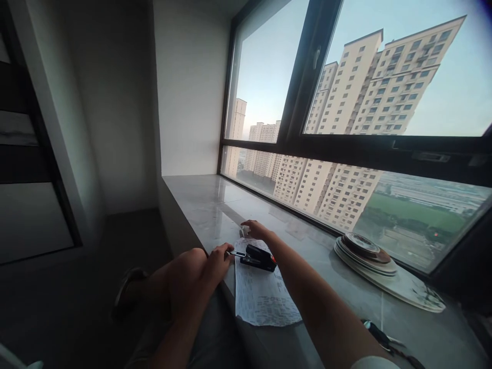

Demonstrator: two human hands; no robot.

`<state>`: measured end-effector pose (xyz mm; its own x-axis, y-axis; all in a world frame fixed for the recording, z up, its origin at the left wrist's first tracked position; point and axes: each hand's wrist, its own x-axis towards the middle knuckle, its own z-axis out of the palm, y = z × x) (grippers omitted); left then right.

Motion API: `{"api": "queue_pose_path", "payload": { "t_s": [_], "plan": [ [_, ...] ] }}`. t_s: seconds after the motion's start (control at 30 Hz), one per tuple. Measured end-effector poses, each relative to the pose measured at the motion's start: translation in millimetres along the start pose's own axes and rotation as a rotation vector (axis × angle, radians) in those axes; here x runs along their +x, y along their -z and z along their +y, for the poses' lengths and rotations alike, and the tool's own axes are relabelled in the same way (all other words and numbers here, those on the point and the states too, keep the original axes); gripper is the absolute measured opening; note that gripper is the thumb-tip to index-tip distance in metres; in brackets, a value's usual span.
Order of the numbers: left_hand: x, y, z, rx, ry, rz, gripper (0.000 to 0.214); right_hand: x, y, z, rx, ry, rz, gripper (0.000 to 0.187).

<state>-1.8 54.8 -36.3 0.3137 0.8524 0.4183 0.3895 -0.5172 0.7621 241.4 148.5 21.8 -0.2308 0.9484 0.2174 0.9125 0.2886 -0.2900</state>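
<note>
A black stapler point(258, 258) lies on a printed sheet of paper point(265, 302), with a metal part sticking out of its left end. My left hand point(220, 260) is beside the sill's front edge, its fingers closed at the tip of that metal part. Beyond the stapler, my right hand point(254, 228) reaches across with bent fingers on a small whitish thing point(244, 232). That thing is too small to name. My right forearm passes over the paper's right side and hides part of it.
The grey stone windowsill point(192, 195) runs below a dark-framed window point(292, 102). Stacked plates point(369, 261) stand at the right by the glass. A dark tool-like object point(378, 333) lies near my right forearm. My bent knee point(192, 261) is against the sill's edge.
</note>
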Motion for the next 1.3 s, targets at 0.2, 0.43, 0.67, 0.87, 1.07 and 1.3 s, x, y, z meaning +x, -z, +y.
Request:
{"api": "queue_pose_path", "payload": {
  "t_s": [0.2,0.43,0.67,0.87,1.07,1.3],
  "plan": [
    [-2.5,2.7,13.4,0.022,-0.024,0.018,0.023,-1.4,-10.9,5.1,0.008,-0.021,0.012,0.014],
    [-3.6,3.2,16.1,0.018,0.019,0.013,0.024,-9.7,-11.0,8.4,0.068,-0.109,0.108,0.03],
    [-4.5,4.7,16.8,-0.015,-0.032,0.011,0.021,-18.9,-6.8,8.7,0.135,-0.139,0.167,0.023],
    [-0.7,4.0,15.1,-0.058,0.048,0.041,0.024,-42.2,14.8,-10.8,0.202,-0.162,0.26,0.024],
    [-2.5,-2.2,10.2,-0.091,0.117,0.128,0.021,-126.7,22.6,-51.2,0.28,-0.037,0.27,0.034],
    [-4.5,-17.7,43.3,-0.11,0.023,-0.101,0.058,-152.9,0.1,-71.5,0.054,0.017,0.23,0.013]
  ]
}}
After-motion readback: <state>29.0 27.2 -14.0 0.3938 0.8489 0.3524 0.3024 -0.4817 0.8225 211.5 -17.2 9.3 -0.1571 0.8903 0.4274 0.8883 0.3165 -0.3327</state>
